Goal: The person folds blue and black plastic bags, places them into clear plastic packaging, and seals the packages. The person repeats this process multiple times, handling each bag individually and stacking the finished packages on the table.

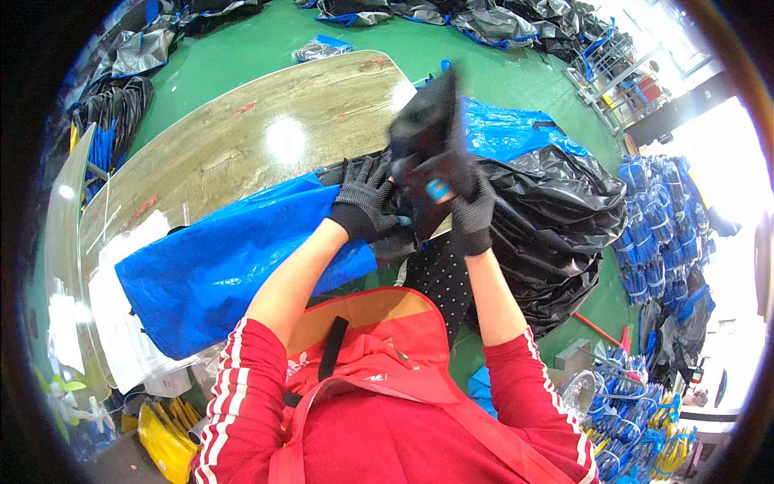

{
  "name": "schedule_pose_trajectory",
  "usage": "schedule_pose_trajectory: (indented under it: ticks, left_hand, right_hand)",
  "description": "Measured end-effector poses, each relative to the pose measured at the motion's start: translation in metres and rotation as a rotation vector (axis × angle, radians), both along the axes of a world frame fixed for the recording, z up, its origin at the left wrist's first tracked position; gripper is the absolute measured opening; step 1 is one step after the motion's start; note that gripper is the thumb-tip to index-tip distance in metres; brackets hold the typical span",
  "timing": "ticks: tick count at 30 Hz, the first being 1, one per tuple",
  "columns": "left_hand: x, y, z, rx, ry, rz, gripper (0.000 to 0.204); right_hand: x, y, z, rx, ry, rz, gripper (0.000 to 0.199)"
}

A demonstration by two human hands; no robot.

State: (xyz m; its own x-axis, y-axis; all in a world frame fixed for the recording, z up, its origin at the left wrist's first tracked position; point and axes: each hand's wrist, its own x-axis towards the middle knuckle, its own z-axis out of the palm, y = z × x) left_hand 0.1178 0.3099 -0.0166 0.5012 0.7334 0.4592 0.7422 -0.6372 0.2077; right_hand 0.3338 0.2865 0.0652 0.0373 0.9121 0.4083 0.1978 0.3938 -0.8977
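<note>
Red apron [375, 347] nearest cam. R grip [474, 210] closed on a black piece [427, 137], thumb on its near face; piece is raised & motion-blurred, so can't read its folds. L grip [363, 194] open, fingers spread flat on dark mat'l at R end of blue sheet [242, 258]. Blue sheet lies across near edge of worktop [218, 121]; black sheet heap [556, 234] just R of R grip. Risk IMO: blue sheet could skid if L pressure is light on slick top; black piece could slip if thumb pinch is slack. Blue bundles [661, 234] further R. Text: small white print on apron, partly lost in folds; nothing else legible
</note>
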Motion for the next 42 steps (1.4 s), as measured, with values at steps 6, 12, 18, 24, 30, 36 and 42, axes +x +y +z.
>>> schedule_pose_trajectory:
  ticks: [6,12,18,24,30,36,42]
  left_hand:
    - [-0.122,-0.028,0.144,-0.249,-0.23,0.451,0.038]
    - [-0.154,-0.117,0.027,-0.389,0.297,0.302,0.064]
    - [-0.139,-0.119,-0.017,-0.195,0.182,0.453,0.057]
    - [-0.224,-0.163,0.043,-0.406,0.252,0.454,0.072]
    - [-0.359,-0.265,0.023,-0.781,0.093,1.291,0.095]
    - [-0.349,-0.293,0.038,-0.902,-0.805,0.971,0.09]
    - [-0.352,-0.282,0.064,-1.279,-1.362,0.809,0.081]
  right_hand:
    - [-0.108,-0.058,0.012,0.361,-0.833,0.338,0.054]
    - [-0.114,-0.034,0.018,-0.069,-0.784,0.895,0.077]
    - [-0.154,-0.007,-0.026,0.018,-1.278,0.138,0.071]
    - [-0.214,-0.057,-0.029,0.224,-1.218,0.52,0.081]
    - [-0.265,-0.066,-0.042,0.083,-1.224,0.386,0.075]
    - [-0.294,-0.072,-0.07,0.077,-1.219,0.384,0.064]
    - [-0.284,-0.072,-0.079,0.199,-1.051,0.348,0.059]
